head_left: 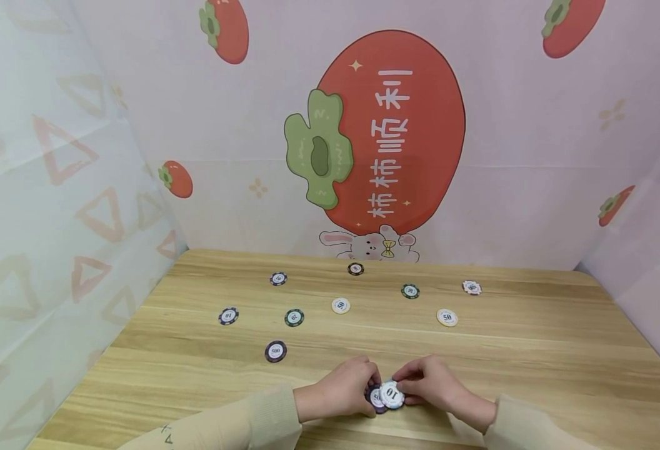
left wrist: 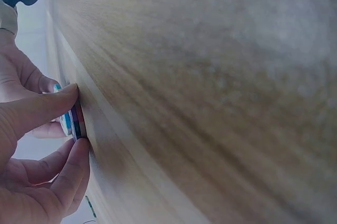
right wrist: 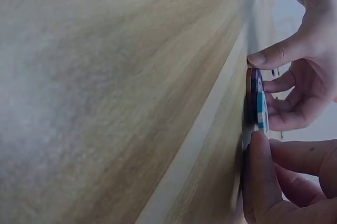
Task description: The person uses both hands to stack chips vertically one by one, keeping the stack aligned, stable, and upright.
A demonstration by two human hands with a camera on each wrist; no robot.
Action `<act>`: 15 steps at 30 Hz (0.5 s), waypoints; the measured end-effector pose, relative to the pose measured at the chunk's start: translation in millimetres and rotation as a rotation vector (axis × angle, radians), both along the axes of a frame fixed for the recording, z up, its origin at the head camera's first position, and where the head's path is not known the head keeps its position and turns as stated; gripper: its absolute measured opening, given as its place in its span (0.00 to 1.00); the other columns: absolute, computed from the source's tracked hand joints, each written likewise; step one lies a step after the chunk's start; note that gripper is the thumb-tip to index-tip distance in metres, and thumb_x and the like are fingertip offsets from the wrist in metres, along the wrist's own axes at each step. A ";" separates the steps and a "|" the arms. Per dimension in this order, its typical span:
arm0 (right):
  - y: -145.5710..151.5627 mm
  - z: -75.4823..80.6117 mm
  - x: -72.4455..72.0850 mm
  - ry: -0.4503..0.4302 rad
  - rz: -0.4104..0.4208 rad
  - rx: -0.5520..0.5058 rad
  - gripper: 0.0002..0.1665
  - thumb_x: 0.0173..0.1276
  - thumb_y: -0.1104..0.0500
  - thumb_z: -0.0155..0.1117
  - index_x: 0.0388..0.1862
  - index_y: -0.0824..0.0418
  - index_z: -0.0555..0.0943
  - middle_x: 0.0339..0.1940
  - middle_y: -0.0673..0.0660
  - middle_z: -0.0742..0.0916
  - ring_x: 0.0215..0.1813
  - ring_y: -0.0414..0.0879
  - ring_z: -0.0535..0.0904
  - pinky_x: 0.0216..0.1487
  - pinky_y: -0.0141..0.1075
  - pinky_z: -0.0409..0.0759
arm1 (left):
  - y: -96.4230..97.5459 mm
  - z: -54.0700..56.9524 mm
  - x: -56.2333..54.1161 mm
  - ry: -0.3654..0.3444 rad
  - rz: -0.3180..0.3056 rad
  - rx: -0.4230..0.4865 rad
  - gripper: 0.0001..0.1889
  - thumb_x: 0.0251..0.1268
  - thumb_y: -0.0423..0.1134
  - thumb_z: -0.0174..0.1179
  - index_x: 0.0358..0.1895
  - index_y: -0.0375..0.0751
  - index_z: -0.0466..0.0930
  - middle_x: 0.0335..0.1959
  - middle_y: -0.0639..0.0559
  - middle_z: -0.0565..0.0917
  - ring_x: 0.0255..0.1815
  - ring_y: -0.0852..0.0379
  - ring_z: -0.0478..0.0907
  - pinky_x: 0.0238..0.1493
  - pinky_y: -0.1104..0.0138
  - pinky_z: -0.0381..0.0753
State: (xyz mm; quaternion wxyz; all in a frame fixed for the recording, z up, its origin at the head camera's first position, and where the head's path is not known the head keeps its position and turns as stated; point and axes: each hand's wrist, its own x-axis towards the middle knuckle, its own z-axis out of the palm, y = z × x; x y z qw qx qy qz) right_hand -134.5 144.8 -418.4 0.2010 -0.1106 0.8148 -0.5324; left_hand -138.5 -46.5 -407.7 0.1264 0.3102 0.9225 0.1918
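Observation:
Near the front of the wooden table, my left hand point(head_left: 345, 389) grips a short stack of poker chips by its edges, topped by a dark purple chip point(head_left: 376, 397). My right hand point(head_left: 435, 387) pinches a white and light-blue chip point(head_left: 392, 394) marked 10, which overlaps the right side of the purple one. From the left wrist view, the thumb and fingers of the left hand point(left wrist: 42, 166) span the stack's rim point(left wrist: 79, 120). In the right wrist view the light-blue chip point(right wrist: 262, 109) lies against the stack, its near edge between the right hand's thumb and finger.
Several chips lie spread over the wooden table point(head_left: 532, 350), among them a purple 500 chip point(head_left: 275, 351), a green chip point(head_left: 294, 317), a yellow-edged 50 chip point(head_left: 447, 317) and a black chip point(head_left: 355, 269). A printed cloth backdrop point(head_left: 504, 206) rises behind the table's far edge.

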 end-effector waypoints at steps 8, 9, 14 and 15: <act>-6.4 1.1 1.5 -0.006 0.019 -0.038 0.09 0.55 0.71 0.62 0.35 0.76 0.79 0.29 0.59 0.84 0.29 0.44 0.80 0.28 0.34 0.80 | 1.0 -1.2 -0.2 0.010 0.000 -0.003 0.19 0.34 0.39 0.75 0.33 0.43 0.77 0.27 0.61 0.72 0.28 0.70 0.66 0.32 0.78 0.68; -7.2 0.9 2.0 -0.005 0.020 -0.046 0.09 0.55 0.71 0.62 0.35 0.76 0.79 0.29 0.59 0.84 0.29 0.44 0.80 0.28 0.34 0.81 | 0.9 -1.0 -0.1 0.005 0.002 -0.003 0.19 0.34 0.39 0.75 0.33 0.43 0.77 0.27 0.61 0.72 0.28 0.70 0.66 0.32 0.78 0.68; -11.0 -1.1 4.1 0.000 0.028 -0.085 0.09 0.55 0.72 0.61 0.35 0.77 0.79 0.28 0.59 0.83 0.30 0.44 0.80 0.28 0.34 0.81 | 0.5 -0.8 -0.1 -0.016 0.007 -0.001 0.19 0.34 0.38 0.75 0.33 0.43 0.77 0.27 0.61 0.72 0.28 0.70 0.66 0.32 0.78 0.68; -11.7 -1.5 4.3 0.002 0.030 -0.091 0.09 0.55 0.72 0.61 0.35 0.77 0.79 0.28 0.59 0.83 0.30 0.45 0.80 0.28 0.34 0.80 | 0.4 -0.8 -0.1 -0.017 0.008 0.000 0.19 0.34 0.38 0.75 0.33 0.43 0.77 0.27 0.61 0.72 0.28 0.70 0.65 0.32 0.78 0.68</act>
